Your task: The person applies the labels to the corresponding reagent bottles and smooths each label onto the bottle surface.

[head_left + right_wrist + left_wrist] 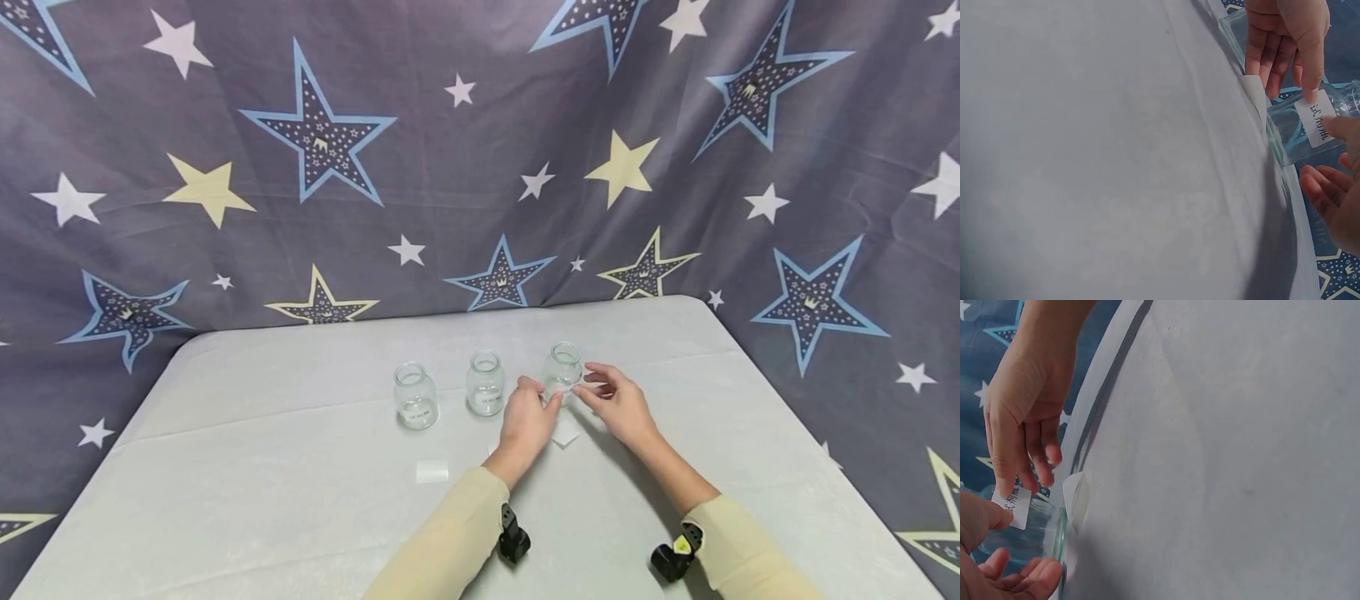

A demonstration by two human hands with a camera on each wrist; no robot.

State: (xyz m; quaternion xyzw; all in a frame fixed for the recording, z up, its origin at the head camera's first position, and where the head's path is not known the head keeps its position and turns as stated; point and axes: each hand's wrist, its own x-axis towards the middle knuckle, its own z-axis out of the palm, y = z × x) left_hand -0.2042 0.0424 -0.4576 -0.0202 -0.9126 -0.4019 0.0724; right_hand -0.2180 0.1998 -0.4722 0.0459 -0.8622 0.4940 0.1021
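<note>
A clear glass jar (564, 360) stands at the right of a row, with both hands at its front. A white label (1315, 119) with dark printed characters lies against its side. My left hand (527, 421) rests its thumb on one side of the label, its other fingers loosely bent near the jar. On the label's other side, the thumb of my right hand (621, 410) presses, while the remaining fingers spread away from the glass. In the left wrist view the jar (1025, 540) shows between the two hands.
Two more glass jars, one at left (416, 400) and one in the middle (486, 387), carry small labels. A white slip (432, 472) lies on the pale tablecloth (262, 500). A bent piece of white paper (564, 432) sits below the hands. A star-patterned curtain (450, 167) hangs behind.
</note>
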